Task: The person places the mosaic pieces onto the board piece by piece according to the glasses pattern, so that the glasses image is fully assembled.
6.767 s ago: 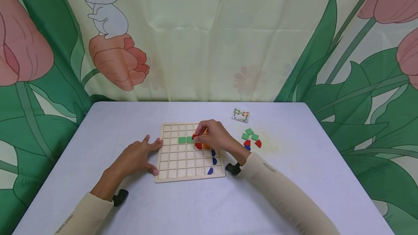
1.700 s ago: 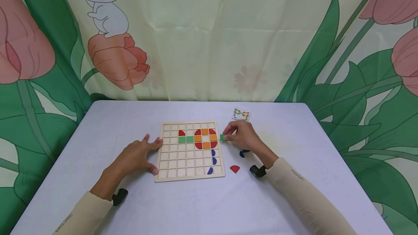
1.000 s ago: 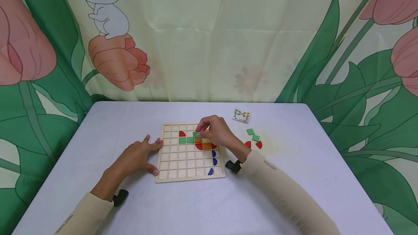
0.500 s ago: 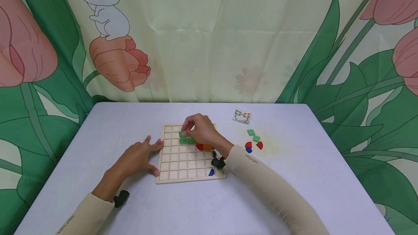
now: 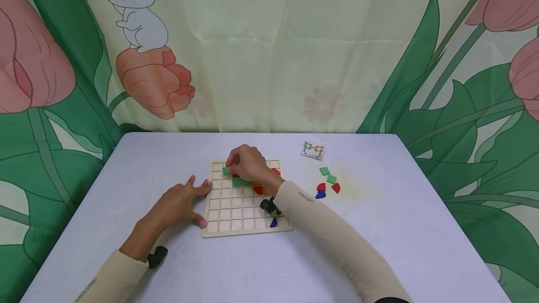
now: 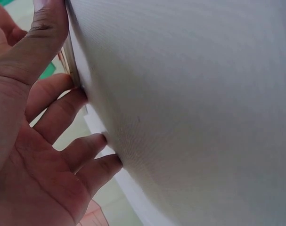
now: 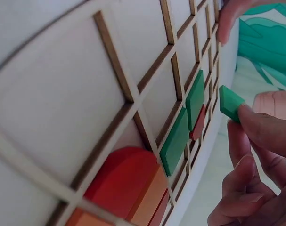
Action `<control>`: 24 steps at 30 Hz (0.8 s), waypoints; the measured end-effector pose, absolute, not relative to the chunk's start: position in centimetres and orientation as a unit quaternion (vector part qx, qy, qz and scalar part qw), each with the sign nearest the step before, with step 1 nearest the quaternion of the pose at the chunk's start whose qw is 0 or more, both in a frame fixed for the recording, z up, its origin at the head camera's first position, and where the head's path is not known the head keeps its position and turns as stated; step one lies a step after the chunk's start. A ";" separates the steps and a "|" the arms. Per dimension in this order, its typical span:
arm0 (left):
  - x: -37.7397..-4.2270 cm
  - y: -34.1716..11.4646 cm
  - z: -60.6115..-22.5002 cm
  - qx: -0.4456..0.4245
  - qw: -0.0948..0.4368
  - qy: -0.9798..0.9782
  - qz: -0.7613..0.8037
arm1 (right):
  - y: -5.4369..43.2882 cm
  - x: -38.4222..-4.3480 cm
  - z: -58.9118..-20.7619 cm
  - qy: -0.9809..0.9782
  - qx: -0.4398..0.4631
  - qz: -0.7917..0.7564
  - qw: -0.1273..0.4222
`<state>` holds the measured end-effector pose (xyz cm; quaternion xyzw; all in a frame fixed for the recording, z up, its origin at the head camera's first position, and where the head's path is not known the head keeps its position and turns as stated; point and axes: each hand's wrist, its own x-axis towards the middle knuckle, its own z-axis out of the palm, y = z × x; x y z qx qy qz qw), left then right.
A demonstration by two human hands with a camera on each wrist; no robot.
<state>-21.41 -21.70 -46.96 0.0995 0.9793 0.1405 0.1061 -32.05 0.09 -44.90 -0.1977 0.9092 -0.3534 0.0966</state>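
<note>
My right hand (image 5: 248,162) pinches a green square tile (image 7: 231,102) between thumb and fingers. It hovers over the upper left of the wooden grid board (image 5: 219,212), the tile apart from the cells. Two green tiles (image 7: 175,141) and a small red piece (image 7: 198,123) lie in the grid below. Red quarter-circles (image 7: 121,172) and orange pieces sit farther right, partly hidden by the right hand in the head view. My left hand (image 5: 178,205) has its fingers spread, with thumb and index finger touching the board's left edge.
Right of the board lie loose green tiles (image 5: 324,171), red pieces (image 5: 335,188) and blue pieces (image 5: 321,194). A pattern card (image 5: 313,150) lies behind them. One blue piece (image 5: 273,222) sits at the board's lower right. A printed curtain (image 5: 269,83) hangs behind the table.
The right hand has carried the green tile leftward from beside the board to its upper left. A red piece has been set above the green row since the earliest frame. The left hand stays still.
</note>
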 end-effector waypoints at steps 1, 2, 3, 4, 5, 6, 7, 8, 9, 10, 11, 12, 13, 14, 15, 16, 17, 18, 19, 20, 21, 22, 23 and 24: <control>-21.4 -21.7 -46.9 0.099 0.105 0.979 0.141 | -0.1 -32.1 -44.9 0.912 -0.196 -0.346 0.095; -21.4 -21.7 -46.9 0.099 0.104 0.979 0.141 | -0.3 -32.1 -44.9 0.916 -0.195 -0.339 0.095; -21.4 -21.7 -47.0 0.100 0.104 0.979 0.142 | -0.5 -32.2 -44.9 0.919 -0.193 -0.332 0.095; -21.4 -21.6 -46.9 0.101 0.103 0.980 0.141 | -0.6 -32.2 -45.0 0.922 -0.191 -0.323 0.094; -21.4 -21.6 -46.9 0.101 0.103 0.979 0.142 | -0.8 -32.2 -45.0 0.925 -0.189 -0.315 0.094; -21.4 -21.6 -47.0 0.100 0.103 0.979 0.142 | -0.9 -32.2 -45.1 0.929 -0.187 -0.306 0.094; -21.4 -21.6 -46.9 0.099 0.104 0.979 0.143 | -1.0 -32.2 -45.2 0.932 -0.187 -0.297 0.093; -21.4 -21.5 -46.9 0.099 0.104 0.979 0.142 | -1.0 -32.1 -45.3 0.934 -0.188 -0.289 0.092; -21.4 -21.5 -47.0 0.099 0.104 0.979 0.142 | -1.1 -32.1 -45.4 0.936 -0.189 -0.283 0.091; -21.3 -21.5 -46.9 0.100 0.102 0.980 0.141 | -1.1 -32.1 -45.4 0.938 -0.191 -0.276 0.087; -21.3 -21.5 -46.9 0.100 0.101 0.980 0.140 | -1.1 -32.1 -45.4 0.939 -0.193 -0.271 0.084; -21.3 -21.6 -46.9 0.101 0.100 0.980 0.139 | -1.1 -32.1 -45.5 0.941 -0.195 -0.266 0.081; -21.3 -21.6 -46.9 0.101 0.099 0.980 0.139 | -1.1 -32.1 -45.5 0.941 -0.198 -0.262 0.078; -21.3 -21.6 -46.9 0.102 0.098 0.980 0.139 | -1.1 -32.1 -45.5 0.942 -0.200 -0.258 0.076; -21.3 -21.6 -46.9 0.102 0.097 0.980 0.139 | -1.1 -32.1 -45.5 0.943 -0.203 -0.253 0.074; -21.3 -21.6 -46.9 0.103 0.097 0.980 0.139 | -1.1 -32.1 -45.6 0.944 -0.206 -0.248 0.073; -21.3 -21.6 -46.9 0.103 0.098 0.980 0.139 | -1.1 -32.1 -45.6 0.944 -0.208 -0.245 0.074; -21.3 -21.6 -46.9 0.102 0.099 0.980 0.139 | -1.1 -32.1 -45.6 0.944 -0.210 -0.243 0.074; -21.3 -21.5 -47.0 0.102 0.100 0.980 0.139 | -1.0 -32.1 -45.7 0.945 -0.210 -0.241 0.073; -21.3 -21.5 -47.0 0.101 0.101 0.980 0.140 | -1.0 -32.2 -45.7 0.945 -0.210 -0.240 0.073; -21.3 -21.5 -47.0 0.101 0.102 0.980 0.140 | -1.0 -32.2 -45.8 0.945 -0.209 -0.239 0.073; -21.3 -21.5 -47.0 0.101 0.102 0.980 0.139 | -1.0 -32.2 -45.8 0.945 -0.208 -0.240 0.071; -21.3 -21.5 -47.0 0.100 0.102 0.980 0.139 | -0.9 -32.2 -45.8 0.946 -0.207 -0.242 0.069; -21.4 -21.5 -47.0 0.099 0.102 0.980 0.140 | -0.9 -32.1 -45.8 0.946 -0.206 -0.242 0.066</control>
